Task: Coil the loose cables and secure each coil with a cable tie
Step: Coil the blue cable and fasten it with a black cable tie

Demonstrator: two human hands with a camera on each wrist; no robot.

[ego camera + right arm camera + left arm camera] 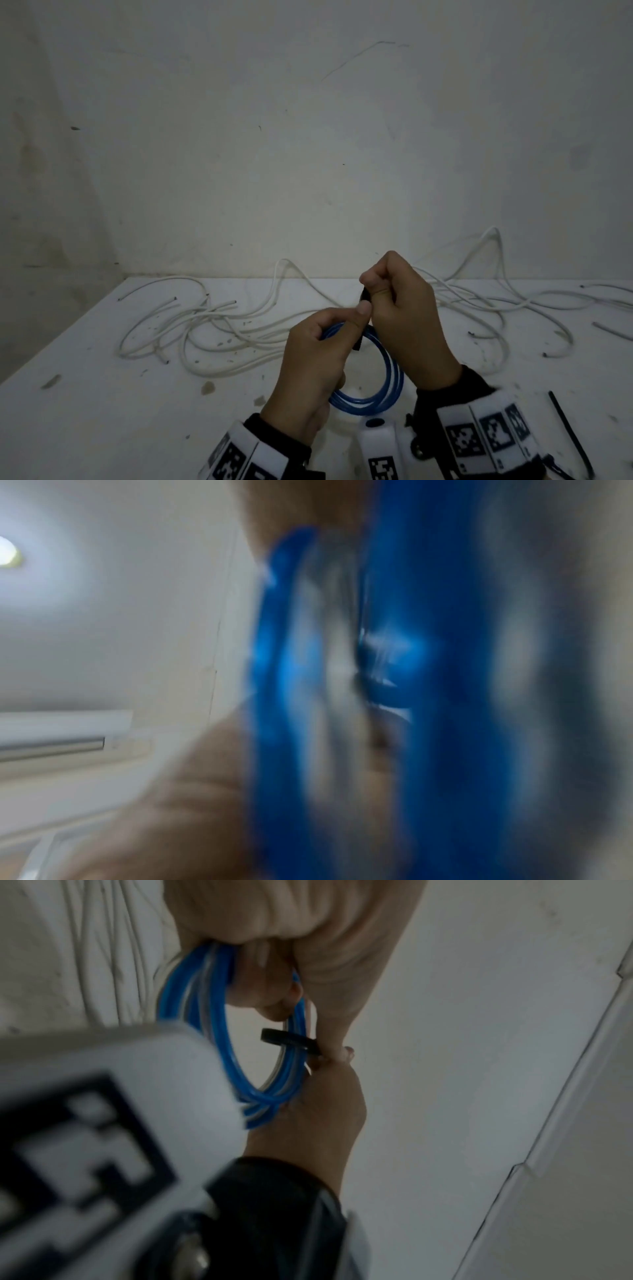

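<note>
Two hands raised together above white, scuffed tabletop [102, 394], both busy on one coil

Left hand [315, 370]: fingers curled round left side of blue, glossy, several-turn cable coil [383, 397], thumb tip pressed up against black plastic cable tie [358, 337]; coil held off the surface, standing roughly upright

Right hand [407, 315]: clenched on upper end of same black tie, pinched between thumb and curled fingers, just above the coil's top

Left wrist view: tie [291, 1042] crossing the bundled blue turns [212, 1031], short end jutting into the ring's opening, other end caught at the fingertips [346, 1053]

Right wrist view: heavily blurred; blue strands [428, 696] filling most of the picture, grip not readable from here

Behind the hands: long white loose cables [212, 329] sprawled in tangles across far half of table, some rising against pale stained wall [308, 137]

Near right edge of table: second black cable tie [570, 433], lying flat, well apart from the coil
</note>
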